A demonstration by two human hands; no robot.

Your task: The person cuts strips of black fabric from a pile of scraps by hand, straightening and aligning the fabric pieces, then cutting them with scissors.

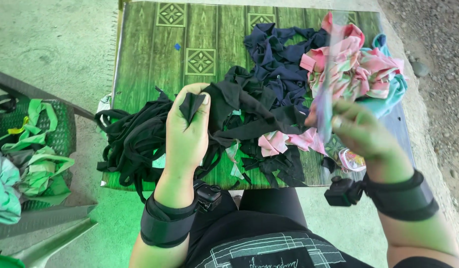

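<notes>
Left hand [186, 131] pinched a black fabric scrap [192, 105] above the tabletop [140, 54]; right hand [361, 133] gripped a blurred pink strip [327, 74]. Scraps appeared light, limp; best pinched at an edge.

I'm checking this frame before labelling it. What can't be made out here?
Head view:
- Thing in the right hand: motion-blurred, a thin pink-teal streak.
- Left hand pinches a black scrap; palm side hidden.
- Green cloths: cut off by the left edge.
</notes>
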